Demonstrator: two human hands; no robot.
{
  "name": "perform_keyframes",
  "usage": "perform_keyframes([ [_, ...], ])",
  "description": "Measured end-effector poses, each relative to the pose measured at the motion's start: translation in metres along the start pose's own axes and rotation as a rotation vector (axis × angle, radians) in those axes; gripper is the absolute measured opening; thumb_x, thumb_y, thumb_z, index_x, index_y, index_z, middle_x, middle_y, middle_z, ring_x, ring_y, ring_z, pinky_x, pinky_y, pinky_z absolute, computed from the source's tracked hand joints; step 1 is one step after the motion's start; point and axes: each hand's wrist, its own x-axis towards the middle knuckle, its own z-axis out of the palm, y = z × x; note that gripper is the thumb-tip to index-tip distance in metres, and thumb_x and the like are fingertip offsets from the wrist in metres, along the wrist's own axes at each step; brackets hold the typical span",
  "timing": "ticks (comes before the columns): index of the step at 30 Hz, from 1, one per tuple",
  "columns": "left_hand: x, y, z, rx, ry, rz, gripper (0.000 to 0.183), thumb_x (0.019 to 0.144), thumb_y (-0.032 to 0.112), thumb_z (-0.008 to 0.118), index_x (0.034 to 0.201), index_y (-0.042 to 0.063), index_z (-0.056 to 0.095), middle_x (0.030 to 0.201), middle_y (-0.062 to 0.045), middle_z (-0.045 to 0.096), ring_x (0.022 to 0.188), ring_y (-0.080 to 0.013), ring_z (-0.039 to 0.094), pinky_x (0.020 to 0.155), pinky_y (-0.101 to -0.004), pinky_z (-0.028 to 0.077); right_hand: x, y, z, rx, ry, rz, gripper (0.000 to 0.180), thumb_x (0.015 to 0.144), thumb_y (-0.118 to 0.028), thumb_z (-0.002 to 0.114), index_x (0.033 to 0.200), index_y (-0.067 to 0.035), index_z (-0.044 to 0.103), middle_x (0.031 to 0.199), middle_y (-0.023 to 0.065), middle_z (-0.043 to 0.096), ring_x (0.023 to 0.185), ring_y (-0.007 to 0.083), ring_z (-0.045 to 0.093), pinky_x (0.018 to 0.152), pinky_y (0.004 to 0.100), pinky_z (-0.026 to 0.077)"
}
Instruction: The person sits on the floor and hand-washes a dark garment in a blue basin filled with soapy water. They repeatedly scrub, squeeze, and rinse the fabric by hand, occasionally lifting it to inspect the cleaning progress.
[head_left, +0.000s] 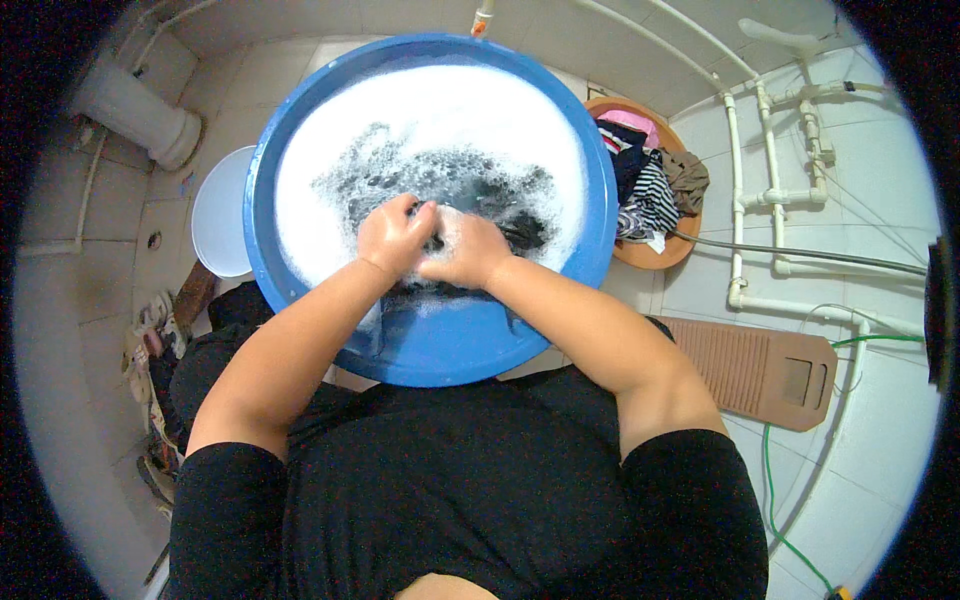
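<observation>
A large round blue plastic basin (442, 352) stands before me, filled with water under thick white suds (465, 97). Close together over its near half are my left hand (388, 234) and my right hand (476, 251), both wet and flecked with foam. Their curled fingers grip a soaked dark cloth (435, 241), of which only small parts show between them. More dark fabric (526, 229) breaks the surface just right of my right hand. How far the cloth reaches under the foam is hidden.
An orange basin (651, 259) at the right holds a heap of clothes (652, 180). A brown plastic washboard (750, 371) lies by my right elbow. White pipes (735, 187) run along the right wall. A white basin (221, 214) and several shoes (154, 330) are at the left.
</observation>
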Motion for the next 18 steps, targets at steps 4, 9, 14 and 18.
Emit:
perform_keyframes([
  [4, 0.020, -0.017, 0.005, -0.181, 0.025, -0.159, 0.049, 0.077, 0.046, 0.048, 0.090, 0.000, 0.059, 0.083, -0.021, 0.060, 0.082, -0.0335, 0.057, 0.071, -0.0395, 0.043, 0.007, -0.007, -0.014, 0.040, 0.001, 0.165, 0.068, 0.058, -0.055, 0.065, 0.106, -0.009, 0.048, 0.093, 0.0207, 0.059, 0.087, 0.0362, 0.057, 0.077, 0.0412, 0.045],
  [9, 0.024, -0.047, -0.013, -0.835, 0.256, -0.513, 0.060, 0.079, 0.047, 0.053, 0.100, -0.009, 0.053, 0.093, -0.016, 0.059, 0.085, -0.0242, 0.056, 0.074, -0.0350, 0.044, -0.014, 0.031, -0.033, 0.337, -0.001, -0.100, 0.083, 0.063, -0.048, 0.068, 0.127, -0.009, 0.033, 0.115, 0.0195, 0.050, 0.103, 0.0325, 0.051, 0.085, 0.0402, 0.040],
  [14, 0.032, -0.054, -0.054, -0.797, 0.647, -0.473, 0.066, 0.077, 0.042, 0.059, 0.114, -0.010, 0.041, 0.108, -0.022, 0.052, 0.099, -0.0281, 0.051, 0.086, -0.0373, 0.041, -0.016, 0.051, -0.055, -0.255, -0.073, 0.093, 0.052, 0.070, -0.036, 0.064, 0.110, -0.006, 0.051, 0.104, 0.0172, 0.056, 0.098, 0.0324, 0.053, 0.082, 0.0412, 0.041],
  [18, 0.012, 0.003, -0.048, 0.124, 0.326, 0.194, 0.054, 0.073, 0.021, 0.062, 0.122, 0.010, 0.043, 0.119, -0.021, 0.045, 0.111, -0.0364, 0.040, 0.094, -0.0444, 0.031, 0.018, 0.089, -0.032, 0.284, 0.481, 0.286, 0.036, 0.073, -0.022, 0.061, 0.102, -0.002, 0.053, 0.098, 0.0201, 0.057, 0.093, 0.0350, 0.054, 0.081, 0.0385, 0.043],
])
